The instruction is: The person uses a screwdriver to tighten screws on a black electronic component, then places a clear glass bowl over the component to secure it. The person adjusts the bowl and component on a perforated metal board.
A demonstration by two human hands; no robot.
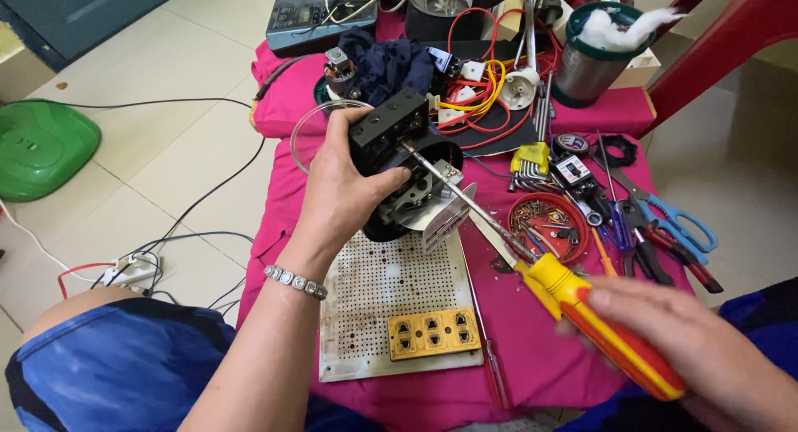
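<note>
We grip black motor unit in left hand, screwdriver in right hand; tip hidden inside, right hand blurred.

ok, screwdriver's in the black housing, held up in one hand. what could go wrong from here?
1. The left hand alone holds the black motor housing off the table; pushing with the screwdriver might twist it loose.
2. The long shaft enters at a slant, so the tip may slip toward the left fingers.
3. The red screw tray sits under the shaft; a slip could scatter it.
</note>
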